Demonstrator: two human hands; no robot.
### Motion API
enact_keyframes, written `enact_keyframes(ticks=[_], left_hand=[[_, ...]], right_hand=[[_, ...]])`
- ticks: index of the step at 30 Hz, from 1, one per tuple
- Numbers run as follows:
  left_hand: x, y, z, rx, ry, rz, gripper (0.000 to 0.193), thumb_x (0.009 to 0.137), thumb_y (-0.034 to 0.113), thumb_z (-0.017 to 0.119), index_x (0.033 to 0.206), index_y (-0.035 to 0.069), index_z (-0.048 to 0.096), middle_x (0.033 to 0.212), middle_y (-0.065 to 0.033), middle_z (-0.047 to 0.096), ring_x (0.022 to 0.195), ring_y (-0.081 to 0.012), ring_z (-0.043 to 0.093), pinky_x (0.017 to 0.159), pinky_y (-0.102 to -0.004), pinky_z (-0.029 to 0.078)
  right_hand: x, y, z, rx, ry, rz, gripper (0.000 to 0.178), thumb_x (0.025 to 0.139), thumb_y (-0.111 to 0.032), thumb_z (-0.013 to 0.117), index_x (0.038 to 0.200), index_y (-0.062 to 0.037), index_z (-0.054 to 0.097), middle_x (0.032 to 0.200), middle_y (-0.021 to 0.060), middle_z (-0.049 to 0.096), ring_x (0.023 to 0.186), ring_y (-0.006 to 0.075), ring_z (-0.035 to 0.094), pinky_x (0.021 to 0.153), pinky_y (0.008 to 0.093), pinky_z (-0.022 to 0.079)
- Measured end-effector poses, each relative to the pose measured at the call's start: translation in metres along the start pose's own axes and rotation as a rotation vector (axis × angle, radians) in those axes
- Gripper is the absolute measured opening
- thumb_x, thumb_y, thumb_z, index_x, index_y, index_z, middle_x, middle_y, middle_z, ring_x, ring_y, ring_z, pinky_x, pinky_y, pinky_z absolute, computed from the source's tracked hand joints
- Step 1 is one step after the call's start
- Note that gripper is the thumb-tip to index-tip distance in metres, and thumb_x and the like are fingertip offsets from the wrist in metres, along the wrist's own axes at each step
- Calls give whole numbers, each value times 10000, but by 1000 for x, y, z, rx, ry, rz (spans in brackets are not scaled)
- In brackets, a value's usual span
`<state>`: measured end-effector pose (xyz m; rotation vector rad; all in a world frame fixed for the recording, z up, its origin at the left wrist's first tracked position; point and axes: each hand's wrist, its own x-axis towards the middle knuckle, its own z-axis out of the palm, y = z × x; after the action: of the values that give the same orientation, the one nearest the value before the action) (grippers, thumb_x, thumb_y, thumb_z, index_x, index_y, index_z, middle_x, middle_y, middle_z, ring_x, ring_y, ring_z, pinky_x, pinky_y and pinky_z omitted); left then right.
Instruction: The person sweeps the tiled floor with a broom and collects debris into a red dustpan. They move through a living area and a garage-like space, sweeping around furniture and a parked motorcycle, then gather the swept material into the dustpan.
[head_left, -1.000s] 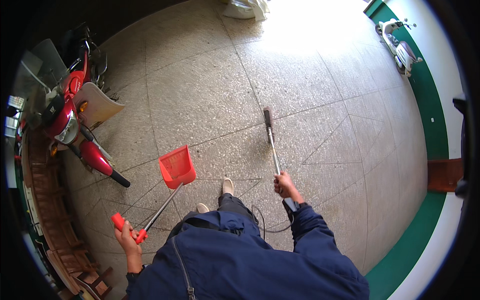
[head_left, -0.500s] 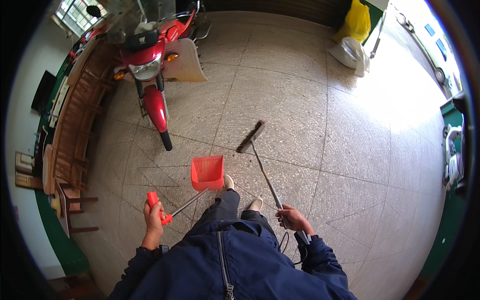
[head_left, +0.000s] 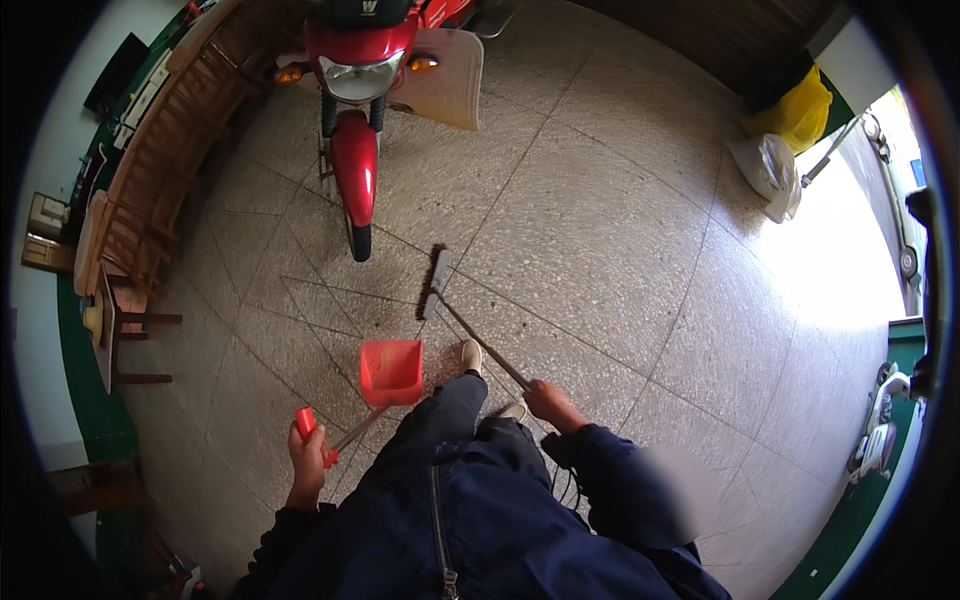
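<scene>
My left hand point(head_left: 308, 460) is closed round the red grip of a long-handled dustpan. Its red pan point(head_left: 391, 374) rests on the floor just left of my left shoe, with its open side facing away from me. In my right hand point(head_left: 555, 406) is the handle of a push broom, gripped in closed fingers. The broom's grey head with dark bristles point(head_left: 434, 284) is at floor level, ahead and a little right of the pan, apart from it. Small dark specks of debris lie on the floor around the broom head.
A red motorcycle point(head_left: 353, 165) stands ahead, its front wheel pointing toward me. Wooden slatted benches point(head_left: 165, 165) line the left wall, with a small table point(head_left: 108, 330) nearer. At the far right are a yellow bag point(head_left: 798, 112) and a white bag point(head_left: 770, 172), near a bright doorway.
The broom head has swung left, closer to the motorcycle's front wheel, as my right hand moved left and forward. My left hand keeps its grip on the dustpan. The view has turned slightly.
</scene>
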<state>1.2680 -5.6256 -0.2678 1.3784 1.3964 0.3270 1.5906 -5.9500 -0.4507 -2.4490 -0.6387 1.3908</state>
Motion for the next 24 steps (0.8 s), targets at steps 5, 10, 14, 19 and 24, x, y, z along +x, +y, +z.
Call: enact_keyframes(ticks=[5, 10, 14, 19, 24], left_hand=[[12, 10, -18, 15, 131, -135, 130, 890, 46, 544, 911, 97, 426, 621, 3, 419, 432, -73, 387, 402, -254, 383], [28, 35, -17, 7, 126, -254, 120, 894, 77, 520, 946, 94, 413, 560, 1, 378, 382, -83, 355, 374, -279, 431], [61, 38, -9, 16, 50, -186, 119, 891, 60, 537, 934, 88, 429, 592, 1, 408, 387, -76, 363, 360, -262, 377], [98, 39, 6, 33, -17, -136, 119, 893, 50, 554, 956, 69, 455, 635, 4, 435, 400, -65, 371, 359, -251, 326], [121, 45, 23, 54, -61, -127, 141, 898, 52, 559, 1010, 49, 473, 677, -5, 450, 417, -64, 385, 367, -249, 323]], right_hand=[[87, -102, -13, -25, -50, -123, 267, 881, -195, 510, 977, 1, 664, 966, 248, 683, 922, 414, 665, 779, 508, 539], [134, -131, -17, -30, 38, -161, 260, 865, -138, 498, 1004, 2, 667, 970, 254, 679, 930, 426, 658, 784, 506, 538], [135, -48, -24, -93, 33, 21, 252, 852, -135, 512, 993, 0, 671, 972, 264, 673, 943, 429, 654, 784, 512, 534], [22, 122, -55, -348, 17, 257, 231, 884, -185, 520, 1039, -73, 649, 1019, 202, 685, 965, 409, 659, 757, 507, 550], [-88, 163, -110, -316, 192, 651, 210, 856, -204, 550, 950, -66, 678, 944, 214, 693, 892, 423, 671, 724, 506, 545]])
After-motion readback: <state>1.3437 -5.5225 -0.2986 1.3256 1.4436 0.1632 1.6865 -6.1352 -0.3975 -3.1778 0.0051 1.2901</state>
